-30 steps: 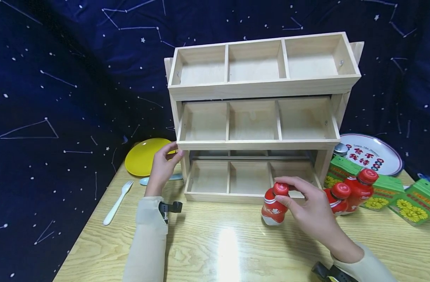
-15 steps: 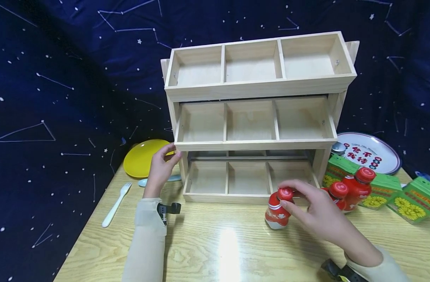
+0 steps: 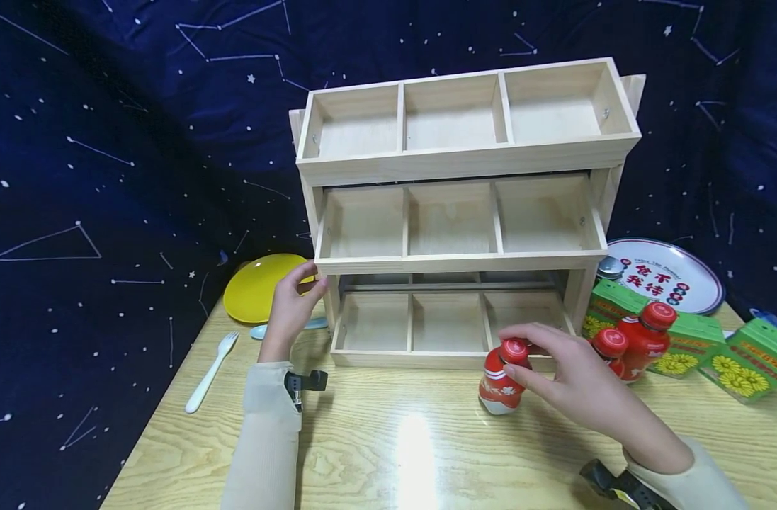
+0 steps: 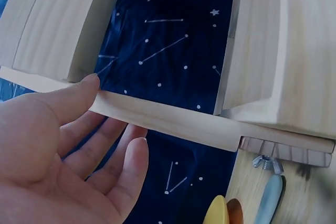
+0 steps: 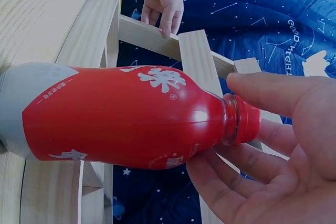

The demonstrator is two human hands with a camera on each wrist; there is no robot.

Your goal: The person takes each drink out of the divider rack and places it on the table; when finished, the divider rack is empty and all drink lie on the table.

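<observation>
My right hand (image 3: 573,382) holds a red-and-white plastic drink bottle (image 3: 501,386) by its neck and red cap, in front of the lowest tray's right end. In the right wrist view the bottle (image 5: 121,116) shows white lettering, and the thumb and fingers lie around its neck. Its base is at the wooden table; whether it touches cannot be told. My left hand (image 3: 292,308) grips the left side post of a three-tier wooden shelf (image 3: 464,263). In the left wrist view the thumb is on one side of the post (image 4: 173,121), with fingertips partly behind it.
More red bottles (image 3: 646,340) and green flower-printed boxes (image 3: 748,361) stand at the right, before a white plate (image 3: 694,276) with red lettering. At the left are a yellow plate (image 3: 254,290), a white fork (image 3: 211,372) and a light blue utensil (image 3: 314,323).
My right hand and the bottle have shifted slightly right and down, then stayed nearly still. The left hand keeps its place on the post. The head view has shifted a little.
</observation>
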